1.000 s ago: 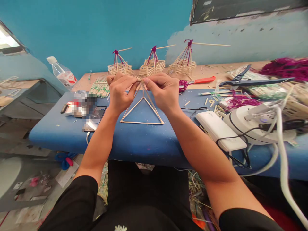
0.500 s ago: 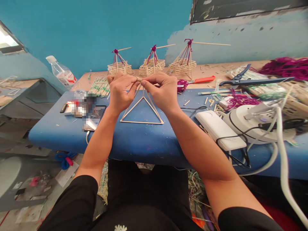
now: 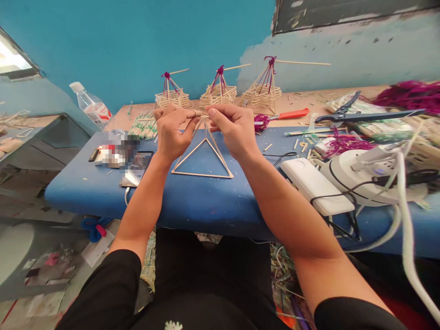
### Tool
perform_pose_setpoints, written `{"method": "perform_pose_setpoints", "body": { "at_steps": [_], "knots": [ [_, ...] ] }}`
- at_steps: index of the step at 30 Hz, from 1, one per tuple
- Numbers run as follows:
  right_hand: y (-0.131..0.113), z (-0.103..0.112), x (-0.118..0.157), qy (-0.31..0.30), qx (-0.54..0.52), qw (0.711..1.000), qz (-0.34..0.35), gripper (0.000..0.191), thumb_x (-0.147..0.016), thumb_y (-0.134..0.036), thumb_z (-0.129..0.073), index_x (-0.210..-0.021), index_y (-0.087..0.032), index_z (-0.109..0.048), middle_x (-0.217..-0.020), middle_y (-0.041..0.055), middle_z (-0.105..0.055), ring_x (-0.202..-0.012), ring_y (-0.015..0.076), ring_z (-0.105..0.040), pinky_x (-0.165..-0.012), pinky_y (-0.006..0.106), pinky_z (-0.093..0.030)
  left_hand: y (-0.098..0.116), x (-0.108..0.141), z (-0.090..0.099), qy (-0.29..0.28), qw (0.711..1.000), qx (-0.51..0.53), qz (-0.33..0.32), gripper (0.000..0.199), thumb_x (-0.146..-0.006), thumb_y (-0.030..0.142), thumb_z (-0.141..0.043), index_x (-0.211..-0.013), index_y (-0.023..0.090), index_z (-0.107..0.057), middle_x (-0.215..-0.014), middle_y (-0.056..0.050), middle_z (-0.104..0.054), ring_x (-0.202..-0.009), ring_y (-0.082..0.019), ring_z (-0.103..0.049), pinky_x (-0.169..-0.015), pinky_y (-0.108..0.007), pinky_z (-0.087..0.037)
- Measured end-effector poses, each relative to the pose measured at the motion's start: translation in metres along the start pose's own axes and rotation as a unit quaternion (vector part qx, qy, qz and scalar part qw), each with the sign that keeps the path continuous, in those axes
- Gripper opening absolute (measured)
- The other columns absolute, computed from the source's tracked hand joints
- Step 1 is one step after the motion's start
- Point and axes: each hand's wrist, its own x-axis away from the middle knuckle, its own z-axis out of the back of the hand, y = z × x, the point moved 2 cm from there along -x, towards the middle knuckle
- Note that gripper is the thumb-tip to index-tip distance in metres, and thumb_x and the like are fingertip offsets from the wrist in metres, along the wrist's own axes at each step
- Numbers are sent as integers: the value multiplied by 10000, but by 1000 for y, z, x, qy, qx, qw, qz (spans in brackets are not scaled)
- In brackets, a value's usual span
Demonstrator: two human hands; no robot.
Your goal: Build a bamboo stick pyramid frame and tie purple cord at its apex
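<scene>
A pyramid-shaped frame of thin wooden sticks (image 3: pixel 202 174) stands on the blue table cover, its triangular base towards me. At its top, my left hand (image 3: pixel 175 130) is closed with thumb and forefinger pinching the joined stick ends. My right hand (image 3: pixel 233 128) is at the same top joint, fingers curled and thumb against the forefinger. The fingers cover most of the joint, so I cannot make out what the right fingertips hold.
Behind, several finished stick models (image 3: pixel 218 94) with purple yarn tops line the wall. Orange-handled scissors (image 3: pixel 292 113), dark pliers-like cutters (image 3: pixel 371 116), a white power bank (image 3: pixel 316 185) and cables lie right. A phone (image 3: pixel 141 165), bundled sticks (image 3: pixel 144 123) and a plastic bottle (image 3: pixel 92 107) are left.
My right thumb has lifted and shifted slightly at the top joint, and the right hand has eased a little apart from the left. The left hand keeps its pinch.
</scene>
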Motion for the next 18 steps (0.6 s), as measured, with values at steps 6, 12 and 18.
{"method": "perform_pose_setpoints", "body": {
  "at_steps": [6,12,18],
  "knots": [
    [0,-3,-1,-12,51,998,15,192,-873,-390,-864,-854,-198,-865,-692,-18,-701,-624,96,-552,-592,276,-419,2,0,-1,4,1000,-2,6,243,-1043,503,-690,-1111,297,-799,-1073,-45,-850,-1067,-277,-720,-1122,-549,-403],
    [-6,-4,2,30,84,995,34,93,-856,-232,-821,-767,-207,-831,-713,-16,-728,-673,113,-602,-658,288,-481,12,19,5,105,994,0,37,203,-1060,471,-640,-1077,283,-717,-1022,-55,-773,-1063,-265,-669,-1102,-492,-448],
    [-1,-2,5,0,56,998,39,592,-976,-703,-705,-634,-221,-717,-703,16,-696,-700,135,-650,-675,309,-557,22,29,-4,78,996,12,45,235,-950,486,-803,-946,253,-772,-922,-41,-820,-841,-204,-701,-864,-387,-544]
  ]
}}
